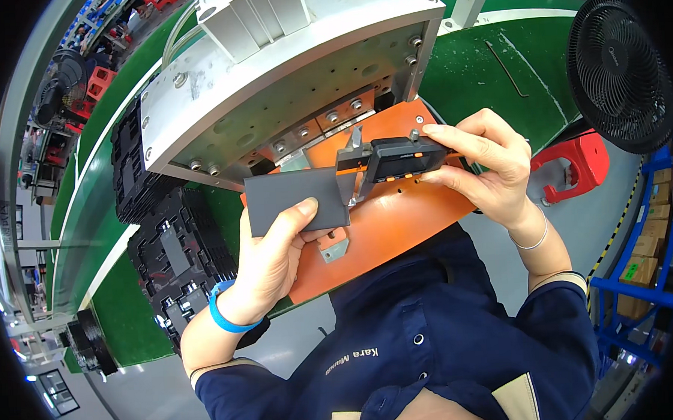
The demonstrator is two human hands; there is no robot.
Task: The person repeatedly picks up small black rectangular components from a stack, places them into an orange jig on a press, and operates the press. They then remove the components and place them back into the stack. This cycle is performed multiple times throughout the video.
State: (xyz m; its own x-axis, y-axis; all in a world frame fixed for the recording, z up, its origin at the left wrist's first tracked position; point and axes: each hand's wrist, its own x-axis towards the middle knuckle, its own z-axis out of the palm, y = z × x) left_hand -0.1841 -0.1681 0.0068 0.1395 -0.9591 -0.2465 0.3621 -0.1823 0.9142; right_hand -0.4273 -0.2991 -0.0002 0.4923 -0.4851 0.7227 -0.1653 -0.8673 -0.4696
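Observation:
A flat dark grey rectangular plate (287,198) is pinched in my left hand (267,254), thumb on top and fingers beneath. My right hand (492,162) grips a black digital caliper (402,162) by its display body, between thumb and fingers. The caliper's jaws meet the right edge of the grey plate; whether they clamp it firmly I cannot tell. Both hands are over an orange board (404,214) in front of a metal press fixture (293,77). A small metal bracket (333,249) lies on the board just below the plate.
Stacked black plastic trays (177,254) stand on the green bench (488,68) at left. A hex key (507,69) lies at the back right. At the right are a black fan (622,70), a red stool (575,166) and a blue rack (641,302) with cardboard boxes.

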